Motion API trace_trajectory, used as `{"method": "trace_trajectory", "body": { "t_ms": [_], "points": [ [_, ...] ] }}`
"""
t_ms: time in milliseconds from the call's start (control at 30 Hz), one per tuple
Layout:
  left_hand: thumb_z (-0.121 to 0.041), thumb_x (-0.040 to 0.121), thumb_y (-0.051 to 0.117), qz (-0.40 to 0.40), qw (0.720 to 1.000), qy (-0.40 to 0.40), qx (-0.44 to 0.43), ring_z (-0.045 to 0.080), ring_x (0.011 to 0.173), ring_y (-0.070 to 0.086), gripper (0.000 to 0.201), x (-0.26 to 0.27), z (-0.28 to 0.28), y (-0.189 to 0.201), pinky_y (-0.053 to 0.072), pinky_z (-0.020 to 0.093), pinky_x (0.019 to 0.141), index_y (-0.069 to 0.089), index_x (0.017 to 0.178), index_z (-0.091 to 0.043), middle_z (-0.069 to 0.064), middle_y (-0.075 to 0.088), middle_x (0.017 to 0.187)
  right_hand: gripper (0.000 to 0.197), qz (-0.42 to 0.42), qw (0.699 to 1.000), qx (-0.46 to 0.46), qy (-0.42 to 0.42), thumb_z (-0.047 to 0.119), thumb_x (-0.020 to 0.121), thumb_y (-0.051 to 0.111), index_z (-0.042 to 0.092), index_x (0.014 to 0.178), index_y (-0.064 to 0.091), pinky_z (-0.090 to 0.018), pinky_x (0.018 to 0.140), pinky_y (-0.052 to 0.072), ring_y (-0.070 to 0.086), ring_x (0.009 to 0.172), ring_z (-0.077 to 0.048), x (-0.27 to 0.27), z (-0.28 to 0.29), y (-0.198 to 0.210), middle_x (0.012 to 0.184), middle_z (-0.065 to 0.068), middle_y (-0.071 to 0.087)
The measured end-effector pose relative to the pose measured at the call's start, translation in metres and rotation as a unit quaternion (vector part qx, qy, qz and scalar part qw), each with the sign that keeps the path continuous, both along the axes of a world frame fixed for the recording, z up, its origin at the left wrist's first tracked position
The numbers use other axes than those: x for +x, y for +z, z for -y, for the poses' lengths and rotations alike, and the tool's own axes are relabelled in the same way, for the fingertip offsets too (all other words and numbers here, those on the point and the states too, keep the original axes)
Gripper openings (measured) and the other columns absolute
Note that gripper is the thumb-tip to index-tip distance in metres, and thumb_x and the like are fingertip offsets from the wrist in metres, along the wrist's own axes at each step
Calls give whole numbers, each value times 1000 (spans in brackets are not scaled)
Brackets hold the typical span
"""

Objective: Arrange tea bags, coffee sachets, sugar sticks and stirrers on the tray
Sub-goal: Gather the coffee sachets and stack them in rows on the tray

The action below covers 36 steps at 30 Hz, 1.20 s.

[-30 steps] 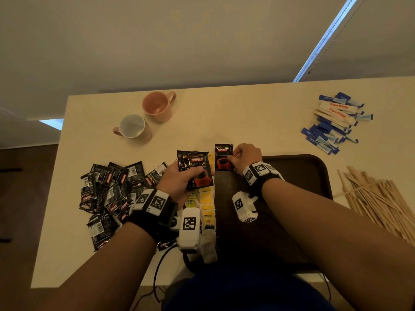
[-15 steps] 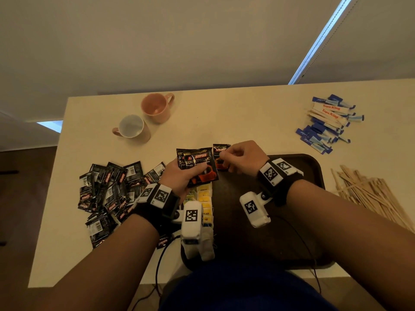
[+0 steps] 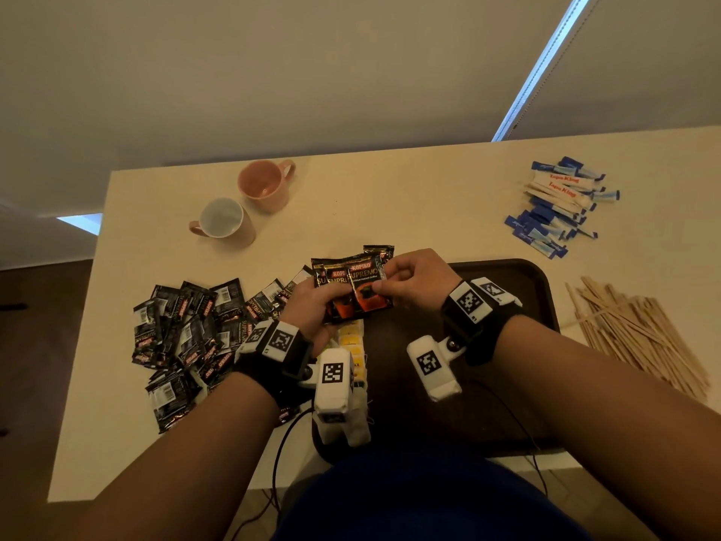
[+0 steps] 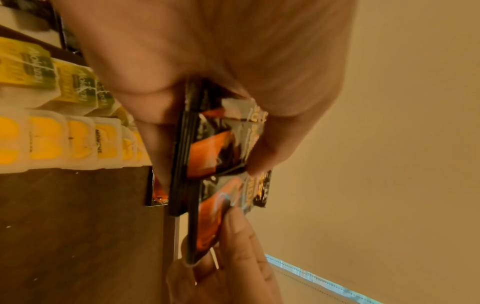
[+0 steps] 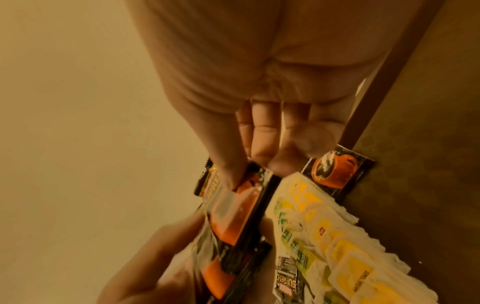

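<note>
One coffee sachet [image 3: 377,255] lay at the tray's [image 3: 519,279] far left corner beside rows of tea bags [image 3: 351,341]. Our left hand [image 3: 312,306] clamped a small stack [image 3: 339,294]; our right hand [image 3: 413,283] pinched its front sachet [image 3: 366,290]. Most sachets [image 3: 187,337], sugar sticks [image 3: 562,208] and stirrers [image 3: 640,333] waited off-tray.

The right hand [image 3: 413,283], no longer on the placed sachet [image 3: 377,252] at the tray's [image 3: 519,275] far corner, now pinches the front sachet [image 3: 368,290] of the left hand's [image 3: 312,310] bundle.
</note>
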State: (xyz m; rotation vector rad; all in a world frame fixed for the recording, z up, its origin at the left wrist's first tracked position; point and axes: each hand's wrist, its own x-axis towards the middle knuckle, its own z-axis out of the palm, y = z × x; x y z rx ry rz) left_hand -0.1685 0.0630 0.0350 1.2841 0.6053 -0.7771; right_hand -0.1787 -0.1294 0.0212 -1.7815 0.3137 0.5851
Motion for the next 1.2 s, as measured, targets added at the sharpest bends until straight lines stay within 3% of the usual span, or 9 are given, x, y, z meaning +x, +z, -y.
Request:
{"method": "trace_trajectory", "body": {
  "t_ms": [133, 267, 433, 533, 800, 1067, 1200],
  "points": [
    [14, 87, 50, -4, 1000, 11, -24, 35, 101, 68, 41, 3, -8, -3, 58, 43, 73, 54, 125, -3, 22, 67, 115, 12, -5, 996, 32, -83, 16, 82, 76, 13, 85, 65, -23, 51, 48, 61, 54, -11, 4, 12, -6, 59, 1, 67],
    [15, 90, 45, -9, 999, 30, -37, 34, 97, 71, 46, 4, -17, -7, 60, 43, 77, 48, 133, 1, 24, 69, 113, 15, -6, 990, -78, -121, 19, 81, 78, 10, 88, 68, -23, 53, 51, 61, 59, -16, 9, 25, -26, 70, -8, 70],
    [16, 89, 44, -2, 999, 37, -37, 35, 98, 71, 48, 5, -19, -9, 61, 39, 71, 47, 134, 3, 23, 70, 112, 20, -59, 982, -144, -102, 24, 75, 83, 14, 87, 71, -35, 75, 59, 69, 73, -20, 17, 15, -58, 79, -6, 73],
    [17, 89, 43, 5, 998, 39, -43, 34, 98, 71, 46, 5, -20, -9, 61, 40, 72, 49, 133, 2, 22, 70, 112, 26, -61, 979, -157, -112, 27, 73, 85, 11, 91, 74, -39, 80, 59, 70, 80, -22, 22, 4, -69, 83, -6, 74],
    [17, 90, 42, -4, 996, 55, -70, 34, 94, 72, 46, 3, -22, -10, 61, 38, 67, 48, 133, 1, 23, 71, 109, 25, -77, 963, -251, -65, 35, 78, 80, 12, 75, 73, -28, 72, 57, 70, 73, -17, 31, 0, -72, 75, -5, 73],
    [16, 90, 43, -10, 996, 51, -70, 35, 95, 72, 46, 3, -22, -10, 61, 39, 66, 46, 134, 1, 24, 70, 112, 38, -94, 949, -301, -12, 43, 81, 75, 5, 78, 75, -27, 67, 52, 68, 77, -22, 33, -6, -72, 78, -9, 73],
    [16, 90, 43, -10, 996, 49, -68, 35, 95, 72, 45, 1, -23, -11, 61, 39, 68, 47, 133, 2, 23, 70, 112, 33, -80, 949, -305, 12, 41, 82, 74, 10, 71, 69, -24, 60, 44, 65, 74, -23, 34, -6, -71, 75, -8, 69]
  ]
}}
